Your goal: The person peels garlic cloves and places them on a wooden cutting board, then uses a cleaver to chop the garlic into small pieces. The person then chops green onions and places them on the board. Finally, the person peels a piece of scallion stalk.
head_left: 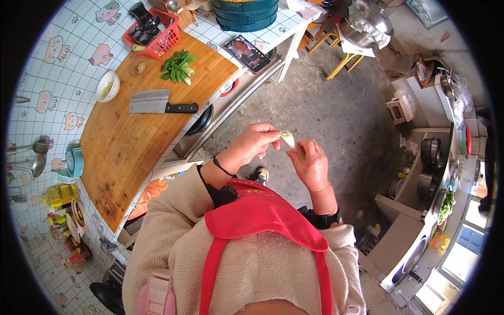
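Observation:
A short pale green-white stalk, apparently a scallion or leek stem [292, 144], is held over the floor in front of my red apron [267, 220]. My right hand [311, 161] wraps around its lower part. The fingertips of my left hand [260, 141] pinch at its upper cut end. To the left, a cleaver [151, 101] with a black handle lies flat on the wooden cutting board [118, 157]. Cut green leaves and stem pieces [178, 67] form a small pile beyond it. A white bowl [108, 86] with pale chopped bits stands at the board's left edge.
A red plastic basket [165, 43] of dark jars and a phone [247, 54] sit at the back. Oil bottles [61, 195] stand past the board's near left side. Shelves with pots [429, 183] and a sink [411, 260] line the right. A stool [346, 65] stands behind.

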The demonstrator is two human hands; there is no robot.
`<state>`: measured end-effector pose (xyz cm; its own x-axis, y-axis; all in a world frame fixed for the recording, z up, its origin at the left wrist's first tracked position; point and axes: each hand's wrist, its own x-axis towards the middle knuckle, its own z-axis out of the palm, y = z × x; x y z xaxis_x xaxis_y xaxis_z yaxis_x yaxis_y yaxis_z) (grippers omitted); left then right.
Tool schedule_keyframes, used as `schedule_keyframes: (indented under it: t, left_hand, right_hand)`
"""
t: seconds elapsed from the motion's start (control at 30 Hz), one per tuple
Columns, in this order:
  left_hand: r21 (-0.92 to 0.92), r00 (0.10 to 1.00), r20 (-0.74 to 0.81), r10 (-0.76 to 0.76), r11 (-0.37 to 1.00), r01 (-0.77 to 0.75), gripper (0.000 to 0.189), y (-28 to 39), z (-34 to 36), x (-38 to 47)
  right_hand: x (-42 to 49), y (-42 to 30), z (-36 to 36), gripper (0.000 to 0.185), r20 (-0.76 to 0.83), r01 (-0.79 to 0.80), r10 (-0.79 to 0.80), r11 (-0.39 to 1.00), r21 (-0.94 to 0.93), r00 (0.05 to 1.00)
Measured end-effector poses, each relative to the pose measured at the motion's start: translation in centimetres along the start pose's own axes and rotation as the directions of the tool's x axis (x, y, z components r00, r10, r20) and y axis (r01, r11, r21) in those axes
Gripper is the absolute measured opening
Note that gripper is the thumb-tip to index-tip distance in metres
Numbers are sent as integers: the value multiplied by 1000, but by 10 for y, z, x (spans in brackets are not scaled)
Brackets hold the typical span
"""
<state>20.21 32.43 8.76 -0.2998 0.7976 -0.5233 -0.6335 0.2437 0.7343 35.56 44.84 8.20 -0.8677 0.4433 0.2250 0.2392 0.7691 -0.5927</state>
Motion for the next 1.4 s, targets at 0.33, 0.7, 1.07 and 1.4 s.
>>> schedule_keyframes:
  t: [0.33, 0.7, 1.07, 1.4]
  left_hand:
    - [-34, 999, 36, -19, 999, 20, 17, -6, -10, 3]
    - [20, 996, 27, -83, 996, 82, 15, -2, -15, 1]
    - [-75, 999, 28, -30, 997, 32, 10, -8, -13, 1]
    - [-48, 996, -63, 65, 997, -68, 20, -6, -1, -1]
  right_hand:
    - [0, 4, 2, 31, -14, 106, -108, 989, -103, 994]
    - [0, 3, 1, 31, -17, 162, -165, 978, -134, 986]
    - [-2, 2, 6, 31, -7, 92, -92, 996, -20, 996]
    - [-6, 2, 12, 33, 24, -100, 98, 975, 198, 995]
